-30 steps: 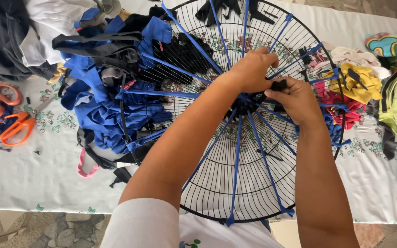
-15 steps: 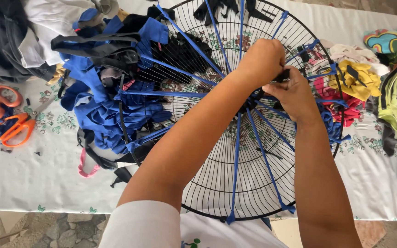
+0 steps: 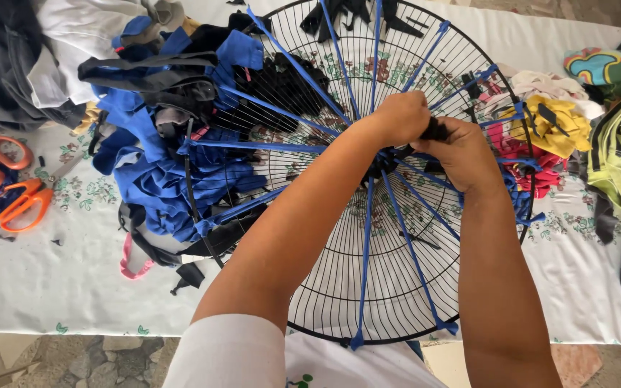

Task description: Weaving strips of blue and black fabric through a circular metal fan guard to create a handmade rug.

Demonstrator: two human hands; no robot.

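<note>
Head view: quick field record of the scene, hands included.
surface: table with white floral cloth
main item: round black wire fan guard, lying flat
on guard: blue fabric strips running hub to rim
left hand: closed at the hub
right hand: closed on a black strip
left of guard: blue fabric pile, orange scissors
right of guard: colourful scraps

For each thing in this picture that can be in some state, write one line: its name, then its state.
Left hand: closed, gripping at the grille's centre.
Right hand: closed on a black strip.
Wire fan grille: lying flat on the table.
Blue strips: stretched taut from centre to rim, ends knotted.
Orange scissors: lying closed, untouched.
Blue cloth pile: crumpled, partly under the grille.
Yellow cloth: bunched beside the rim.
</note>
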